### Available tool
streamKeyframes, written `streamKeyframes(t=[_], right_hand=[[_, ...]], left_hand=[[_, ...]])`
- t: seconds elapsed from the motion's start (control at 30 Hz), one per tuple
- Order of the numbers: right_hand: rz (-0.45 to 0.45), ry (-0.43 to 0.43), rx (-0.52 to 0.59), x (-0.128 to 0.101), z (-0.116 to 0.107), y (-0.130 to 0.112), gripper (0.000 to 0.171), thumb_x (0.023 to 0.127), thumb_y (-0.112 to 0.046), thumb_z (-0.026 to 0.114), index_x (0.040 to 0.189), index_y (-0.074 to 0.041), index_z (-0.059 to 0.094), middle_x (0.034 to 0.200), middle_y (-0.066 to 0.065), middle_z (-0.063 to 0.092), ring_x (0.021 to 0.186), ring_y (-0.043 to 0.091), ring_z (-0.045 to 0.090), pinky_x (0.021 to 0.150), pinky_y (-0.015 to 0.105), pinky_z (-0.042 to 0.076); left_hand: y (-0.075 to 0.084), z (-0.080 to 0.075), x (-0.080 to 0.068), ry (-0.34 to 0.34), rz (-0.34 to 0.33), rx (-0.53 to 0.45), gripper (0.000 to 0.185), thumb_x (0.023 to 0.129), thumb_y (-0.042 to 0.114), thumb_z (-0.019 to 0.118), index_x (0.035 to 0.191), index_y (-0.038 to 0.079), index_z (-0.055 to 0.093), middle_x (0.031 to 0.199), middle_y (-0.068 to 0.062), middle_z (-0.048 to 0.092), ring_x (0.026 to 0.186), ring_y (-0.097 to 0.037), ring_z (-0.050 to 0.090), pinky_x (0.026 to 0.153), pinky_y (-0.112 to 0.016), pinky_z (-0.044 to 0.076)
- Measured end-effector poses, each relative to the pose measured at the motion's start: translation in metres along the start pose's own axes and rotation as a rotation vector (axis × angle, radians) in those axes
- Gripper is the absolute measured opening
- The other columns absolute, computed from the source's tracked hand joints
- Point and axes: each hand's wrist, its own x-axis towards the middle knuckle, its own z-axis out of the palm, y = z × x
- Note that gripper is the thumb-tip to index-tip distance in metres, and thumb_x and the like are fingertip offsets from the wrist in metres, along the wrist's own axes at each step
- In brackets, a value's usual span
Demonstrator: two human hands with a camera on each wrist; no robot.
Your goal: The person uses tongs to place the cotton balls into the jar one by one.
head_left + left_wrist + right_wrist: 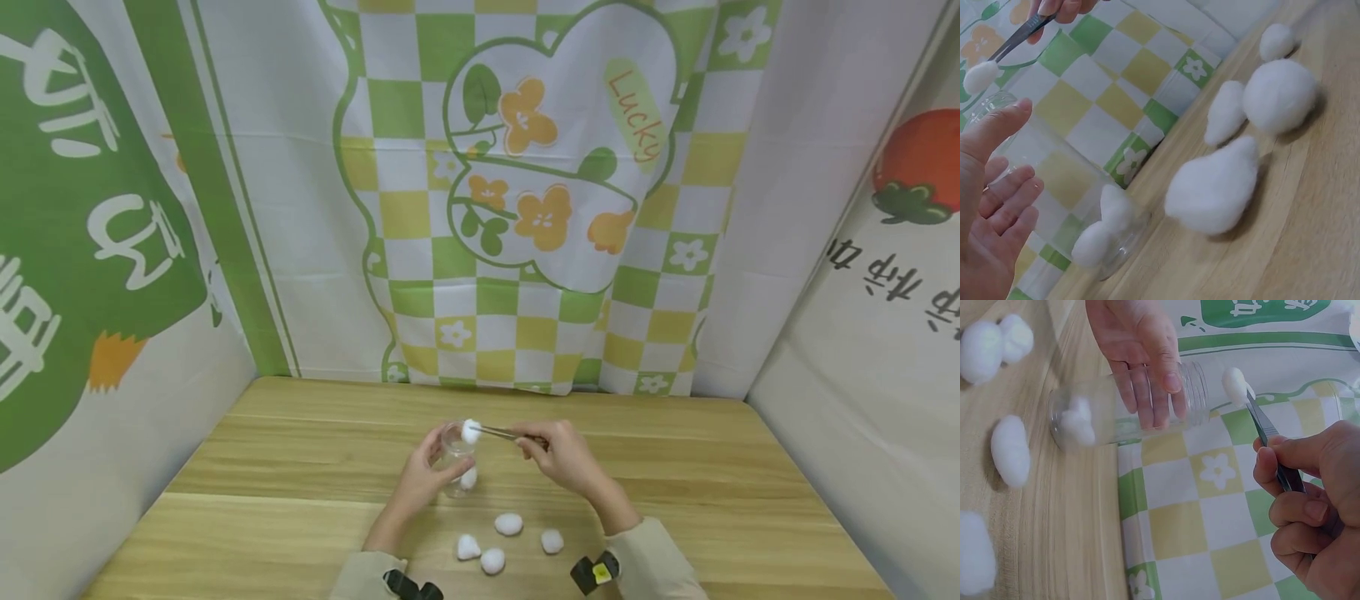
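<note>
My left hand [422, 475] holds a clear jar [1107, 394] upright on the table, thumb on one side and fingers round the other. Two cotton balls [1079, 422] lie at the jar's bottom. With my right hand [570, 458] I grip metal tweezers [498, 432] between thumb and fingers. Their tips pinch a white cotton ball [1234, 386] just above the jar's open mouth. In the left wrist view, that same cotton ball [980, 77] hangs over the rim.
Several loose cotton balls [508, 524] lie on the wooden table [300, 467] in front of the jar, between my forearms. A green-and-yellow checked cloth [495, 333] hangs behind the table, with printed cloth walls at both sides.
</note>
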Motion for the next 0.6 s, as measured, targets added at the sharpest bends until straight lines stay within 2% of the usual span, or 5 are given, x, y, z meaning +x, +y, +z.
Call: streamKeyframes(t=[0.3, 0.6], right_hand=[[-0.006, 0.024, -0.008, -0.002, 0.002, 0.005, 0.022, 0.092, -0.008, 0.061, 0.111, -0.001, 0.071, 0.066, 0.011, 0.067, 0.049, -0.008, 0.035, 0.042, 0.011, 0.032], [-0.026, 0.045, -0.02, -0.005, 0.002, 0.012, 0.021, 0.092, -0.007, 0.062, 0.11, -0.002, 0.072, 0.065, 0.01, 0.067, 0.05, -0.009, 0.035, 0.042, 0.01, 0.031]], left_hand=[[0.007, 0.008, -0.001, -0.037, 0.01, -0.003, 0.066, 0.083, 0.018, 0.075, 0.141, 0.005, 0.045, 0.141, -0.02, 0.053, 0.135, -0.039, 0.047, 0.115, -0.053, 0.038], [0.005, 0.01, -0.002, -0.096, 0.004, -0.01, 0.068, 0.082, 0.019, 0.076, 0.141, 0.007, 0.043, 0.143, -0.019, 0.052, 0.136, -0.038, 0.046, 0.118, -0.054, 0.033]])
